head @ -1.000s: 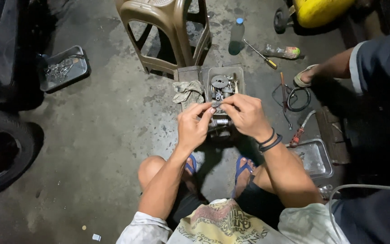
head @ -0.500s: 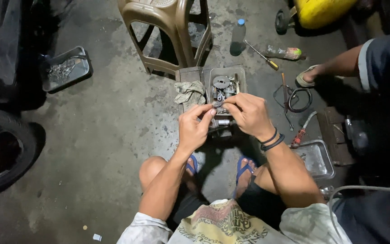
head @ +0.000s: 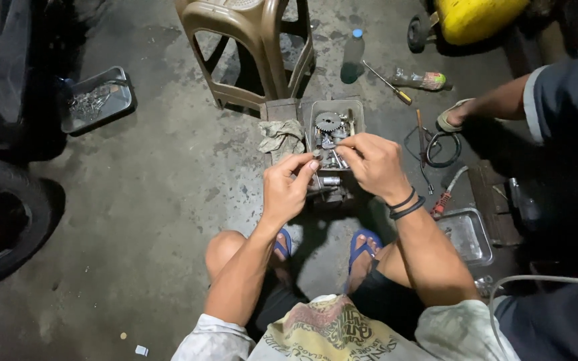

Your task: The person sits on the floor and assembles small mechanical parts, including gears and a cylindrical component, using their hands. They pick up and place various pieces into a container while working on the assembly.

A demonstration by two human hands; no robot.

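Head view: left hand (head: 287,189) and right hand (head: 374,162) raised over the small grey parts tray (head: 357,113) at twelve o'clock on the floor, fingertips pinched on a small metal part (head: 331,180), too small to identify. Gear (head: 328,122) and loose parts kept together in the tray within reach, crumpled rag (head: 281,137) at its nine o'clock.

The plastic stool (head: 249,47) is tan, and the flip-flops (head: 364,242) are blue. The tray (head: 335,134) holds silver-grey gears (head: 328,122). The rag (head: 281,137) is dirty beige.
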